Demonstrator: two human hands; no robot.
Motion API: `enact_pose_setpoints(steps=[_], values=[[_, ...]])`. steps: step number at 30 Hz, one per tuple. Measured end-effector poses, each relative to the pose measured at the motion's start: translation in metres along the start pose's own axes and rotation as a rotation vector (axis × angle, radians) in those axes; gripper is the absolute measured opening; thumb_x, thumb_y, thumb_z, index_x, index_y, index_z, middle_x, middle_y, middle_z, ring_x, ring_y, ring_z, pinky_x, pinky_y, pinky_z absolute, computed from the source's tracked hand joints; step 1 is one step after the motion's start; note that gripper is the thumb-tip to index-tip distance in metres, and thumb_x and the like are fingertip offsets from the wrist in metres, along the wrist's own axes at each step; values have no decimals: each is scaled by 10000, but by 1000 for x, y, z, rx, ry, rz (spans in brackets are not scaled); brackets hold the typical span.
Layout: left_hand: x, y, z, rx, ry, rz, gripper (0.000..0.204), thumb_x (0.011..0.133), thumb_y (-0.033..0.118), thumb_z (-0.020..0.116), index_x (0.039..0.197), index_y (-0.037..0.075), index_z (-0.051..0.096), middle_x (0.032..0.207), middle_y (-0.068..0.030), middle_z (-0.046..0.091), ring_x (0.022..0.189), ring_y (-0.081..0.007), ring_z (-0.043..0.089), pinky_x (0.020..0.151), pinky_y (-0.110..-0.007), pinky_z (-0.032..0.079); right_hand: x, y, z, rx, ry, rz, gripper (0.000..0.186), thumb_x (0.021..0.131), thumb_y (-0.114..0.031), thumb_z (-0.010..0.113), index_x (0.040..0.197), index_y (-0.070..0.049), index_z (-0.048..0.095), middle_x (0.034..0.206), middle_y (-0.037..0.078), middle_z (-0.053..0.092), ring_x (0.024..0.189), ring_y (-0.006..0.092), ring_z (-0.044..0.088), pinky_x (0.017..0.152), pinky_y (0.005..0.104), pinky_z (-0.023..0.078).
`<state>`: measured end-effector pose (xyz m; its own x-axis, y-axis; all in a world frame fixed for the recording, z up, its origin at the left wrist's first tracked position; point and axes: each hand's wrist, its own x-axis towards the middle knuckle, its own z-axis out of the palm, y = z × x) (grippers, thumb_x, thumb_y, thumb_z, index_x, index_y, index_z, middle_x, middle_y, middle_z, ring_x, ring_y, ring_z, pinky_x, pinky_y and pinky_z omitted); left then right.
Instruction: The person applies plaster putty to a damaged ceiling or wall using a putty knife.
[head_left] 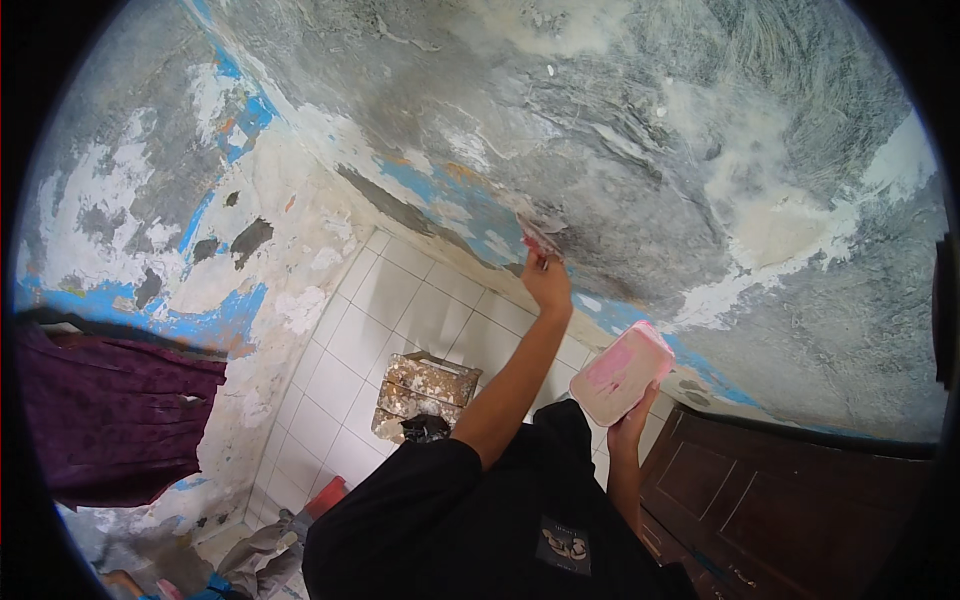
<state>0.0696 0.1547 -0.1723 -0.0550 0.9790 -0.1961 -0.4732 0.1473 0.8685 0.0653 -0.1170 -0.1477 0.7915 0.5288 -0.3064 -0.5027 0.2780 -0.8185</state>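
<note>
My left hand [545, 283] is raised to the patchy grey wall [620, 150], its fingers closed on what looks like a small putty knife [533, 243] with a reddish part. The tool's blade end touches or nearly touches the wall, just above a strip of old blue paint; its edge is hard to make out. Lower and to the right, my right hand [628, 428] grips a pink rectangular tub [622, 376] by its near end. Pale, creamy putty with pink streaks fills the tub, which is tilted toward me.
A stained, splattered stool [428, 385] stands on white floor tiles [400, 290], a black bundle [425, 428] at its near edge. Dark wooden cabinet panels [740, 490] are at right. A purple curtain [120, 415] hangs left. Crumpled grey cloth [258, 556] and a red object [326, 495] lie lower left.
</note>
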Motion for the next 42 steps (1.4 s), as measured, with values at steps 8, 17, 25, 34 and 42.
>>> enact_pose_setpoints(steps=[8, 17, 25, 34, 42], values=[[-74, 120, 33, 18, -222, 20, 166, 913, -8, 570, 1060, 9, 645, 917, -15, 633, 773, -80, 543, 617, -240, 422, -4, 2, -13, 38, 18, -28, 667, 1053, -500, 398, 1563, -147, 154, 1540, 96, 303, 1431, 273, 330, 1171, 445, 322], [54, 102, -3, 90, 55, 251, 157, 906, 5, 574, 1040, -33, 648, 817, -52, 634, 723, -135, 601, 603, -299, 457, -9, 1, -11, -3, 109, -36, 668, 1023, -568, 426, 1498, -112, 313, 1444, 91, 449, 1337, 252, 449, 1115, 424, 374], [-36, 132, 61, 411, -112, 467, 180, 896, -10, 553, 1042, -68, 641, 720, -87, 597, 655, -116, 544, 584, -284, 423, -5, 7, -3, 1, 64, -28, 656, 1028, -553, 424, 1500, -111, 316, 1436, 85, 458, 1328, 246, 458, 1110, 419, 380], [58, 112, -60, 191, -140, 382, 113, 922, 0, 573, 972, 12, 674, 823, 15, 619, 736, -54, 519, 627, -220, 398, 0, 10, 11, 1, 65, 8, 634, 1032, -546, 415, 1489, -113, 336, 1439, 75, 461, 1325, 244, 461, 1104, 409, 388], [57, 89, 4, 313, 9, 460, 146, 907, -16, 537, 997, -39, 649, 758, -11, 629, 624, -76, 514, 572, -256, 406, -4, 14, 2, 6, 33, 53, 657, 1049, -499, 406, 1549, -145, 168, 1526, 110, 335, 1409, 288, 364, 1152, 450, 346]])
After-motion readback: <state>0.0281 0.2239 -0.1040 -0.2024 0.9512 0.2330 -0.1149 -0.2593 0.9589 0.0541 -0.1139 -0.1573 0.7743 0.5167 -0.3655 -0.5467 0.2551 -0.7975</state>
